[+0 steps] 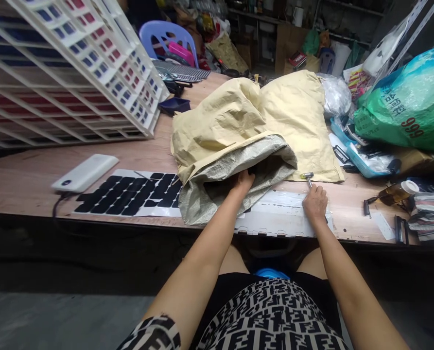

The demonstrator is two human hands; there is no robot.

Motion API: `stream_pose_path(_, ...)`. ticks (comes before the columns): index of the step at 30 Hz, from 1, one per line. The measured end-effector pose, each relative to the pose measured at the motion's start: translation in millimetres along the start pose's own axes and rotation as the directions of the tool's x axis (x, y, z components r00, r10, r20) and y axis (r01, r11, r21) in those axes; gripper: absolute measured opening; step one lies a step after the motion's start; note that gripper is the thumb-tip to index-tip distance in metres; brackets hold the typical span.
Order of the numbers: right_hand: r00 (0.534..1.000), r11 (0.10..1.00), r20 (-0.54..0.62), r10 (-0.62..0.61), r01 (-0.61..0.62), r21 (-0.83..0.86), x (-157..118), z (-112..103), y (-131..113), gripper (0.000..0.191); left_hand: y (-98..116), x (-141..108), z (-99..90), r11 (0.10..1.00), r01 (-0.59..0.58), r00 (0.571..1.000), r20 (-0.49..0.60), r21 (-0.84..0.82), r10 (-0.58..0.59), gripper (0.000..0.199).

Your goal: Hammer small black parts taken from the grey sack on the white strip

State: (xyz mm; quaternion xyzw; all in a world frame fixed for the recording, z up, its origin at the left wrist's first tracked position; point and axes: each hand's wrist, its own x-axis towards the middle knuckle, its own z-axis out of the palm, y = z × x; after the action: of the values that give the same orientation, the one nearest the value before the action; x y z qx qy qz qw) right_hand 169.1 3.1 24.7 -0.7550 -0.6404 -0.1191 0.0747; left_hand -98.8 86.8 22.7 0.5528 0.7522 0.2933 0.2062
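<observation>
My left hand [244, 181] reaches into the open mouth of a yellow woven sack [220, 109] with a grey lining; its fingers are hidden in the dark inside. My right hand [315, 203] is closed around the handle of a small hammer [307, 176], whose head points away from me at the sack's lower edge. Beneath that hand lies a pale flat board [275, 222] along the table's front edge. Left of the sack, rows of black adhesive pads [124, 194] sit on a white sheet, partly covered by the sack.
On the left stand a white power bank [85, 172] with a cable and a large white plastic crate [149, 109]. A blue basket [366, 165] of parts, a green bag [402, 107], a brown bottle [393, 195] and a striped cloth [431, 216] crowd the right side.
</observation>
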Motion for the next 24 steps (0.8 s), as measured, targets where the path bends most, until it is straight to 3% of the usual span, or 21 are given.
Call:
stream_pose_path(3,1.000,1.000,0.002,0.005,-0.005,-0.008,0,0,0,0.034,-2,-23,-13.4,0.998,0.044,0.999,-0.005,0.037,-0.044,0.035)
stream_pose_path(5,1.000,1.000,0.002,0.004,-0.004,-0.014,0,1,0,0.033,-4,-53,-21.9,0.999,-0.017,0.997,-0.070,0.036,0.020,0.034)
stream_pose_path(8,1.000,1.000,0.006,-0.002,0.002,-0.007,0,-1,0,0.033,2,-104,-18.7,0.955,-0.296,0.950,-0.107,-0.014,0.293,0.032)
stream_pose_path(11,1.000,1.000,0.016,-0.003,0.002,0.016,-1,-4,-1,0.033,16,-132,5.1,0.837,-0.535,0.839,0.043,-0.118,0.542,0.026)
stream_pose_path(13,1.000,1.000,0.019,0.003,-0.003,0.026,-1,-4,0,0.033,25,-131,24.5,0.813,-0.563,0.798,0.158,-0.148,0.582,0.022)
stream_pose_path(16,1.000,0.999,0.021,0.008,-0.009,0.031,-1,0,1,0.035,31,-114,45.5,0.821,-0.548,0.788,0.233,-0.159,0.570,0.020)
stream_pose_path(21,0.998,0.994,0.051,0.048,-0.053,0.092,7,1,8,0.037,25,-99,53.4,0.794,-0.546,0.774,0.201,-0.267,0.600,0.030)
stream_pose_path(24,0.997,0.974,0.066,0.045,-0.058,0.217,0,-8,17,0.038,23,-100,53.5,0.800,-0.531,0.781,0.203,-0.279,0.590,0.023)
